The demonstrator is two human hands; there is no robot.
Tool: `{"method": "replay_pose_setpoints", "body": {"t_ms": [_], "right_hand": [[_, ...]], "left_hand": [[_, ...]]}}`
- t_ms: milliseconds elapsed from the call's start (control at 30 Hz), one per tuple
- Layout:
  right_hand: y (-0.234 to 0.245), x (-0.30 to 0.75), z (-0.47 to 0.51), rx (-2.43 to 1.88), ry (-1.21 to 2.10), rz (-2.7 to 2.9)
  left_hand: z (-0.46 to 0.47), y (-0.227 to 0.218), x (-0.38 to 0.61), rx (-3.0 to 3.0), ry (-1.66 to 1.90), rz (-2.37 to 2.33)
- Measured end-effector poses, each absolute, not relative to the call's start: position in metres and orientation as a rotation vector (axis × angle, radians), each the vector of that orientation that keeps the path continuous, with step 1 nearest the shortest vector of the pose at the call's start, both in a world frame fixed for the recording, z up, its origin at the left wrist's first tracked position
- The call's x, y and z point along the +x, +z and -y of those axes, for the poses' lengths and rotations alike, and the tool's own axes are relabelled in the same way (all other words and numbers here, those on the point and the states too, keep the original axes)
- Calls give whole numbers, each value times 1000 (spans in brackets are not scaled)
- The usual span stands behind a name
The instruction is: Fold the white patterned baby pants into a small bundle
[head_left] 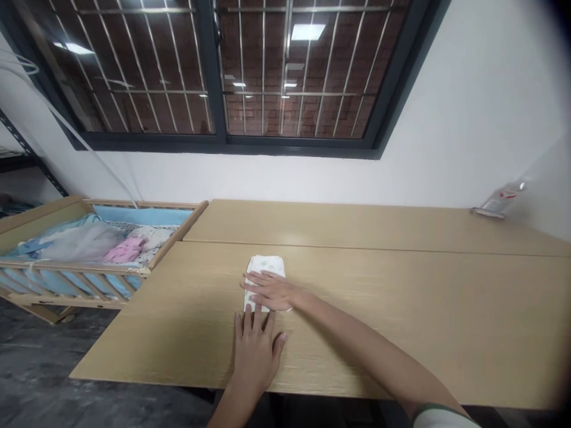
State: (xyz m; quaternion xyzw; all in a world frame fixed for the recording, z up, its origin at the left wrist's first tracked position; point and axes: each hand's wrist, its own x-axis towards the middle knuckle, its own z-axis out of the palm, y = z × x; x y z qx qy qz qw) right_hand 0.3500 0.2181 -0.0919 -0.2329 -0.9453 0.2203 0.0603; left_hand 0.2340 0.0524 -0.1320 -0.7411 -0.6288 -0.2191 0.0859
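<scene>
A flat white folded piece with a faint print (266, 264), which looks like a diaper or a small folded cloth, lies on the wooden table (401, 315). My right hand (273, 291) reaches in from the right and rests flat across its middle, fingers stretched to the left. Just below, my left hand (255, 351) lies on the tabletop with fingers spread, its fingertips at the near edge of the white piece. Neither hand grasps anything. Part of the piece is hidden under my right hand.
At the left stands a wooden crib (173, 245) with blue lining, holding a pink cloth (125, 249) and other fabric. A clear plastic container (502, 199) leans by the wall at the table's far right. A barred window (220, 139) is above.
</scene>
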Motion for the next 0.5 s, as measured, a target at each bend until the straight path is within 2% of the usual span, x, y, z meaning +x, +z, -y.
{"method": "replay_pose_setpoints", "body": {"t_ms": [267,500], "right_hand": [[-103,353,-280,-769,462,2888],[-104,352,-296,-820,372,2871]], "left_hand": [[-57,-142,228,-2241,-593,1850],[-56,-134,230,-2222,-582,1866]]}}
